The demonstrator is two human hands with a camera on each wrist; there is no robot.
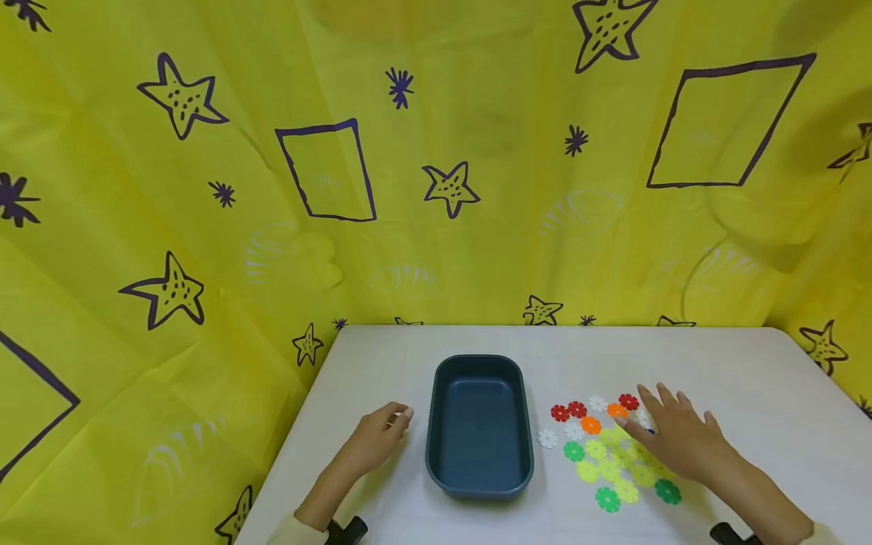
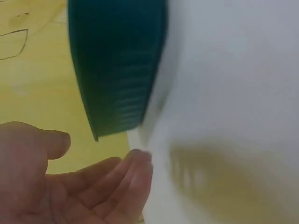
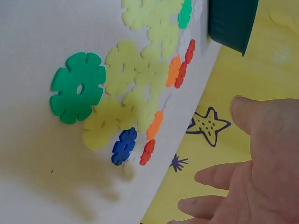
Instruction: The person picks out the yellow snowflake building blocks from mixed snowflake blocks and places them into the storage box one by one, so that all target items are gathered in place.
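An empty dark blue-green tray (image 1: 480,428) stands on the white table, its side (image 2: 119,65) showing in the left wrist view. To its left my left hand (image 1: 373,440) hovers with loosely bent fingers, holding nothing. Flower-shaped plastic discs in yellow (image 1: 626,490), green (image 1: 608,499), red (image 1: 560,413), orange (image 1: 591,425) and white (image 1: 548,439) lie spread right of the tray. Above their right side, my right hand (image 1: 681,439) is held with fingers spread and nothing in it. A blue disc (image 3: 124,146) shows in the right wrist view, mostly hidden by that hand in the head view.
The white table (image 1: 388,356) reaches back to a yellow curtain (image 1: 477,257) printed with stars and squares. More of this curtain hangs on the left and right. A dark band sits at each wrist.
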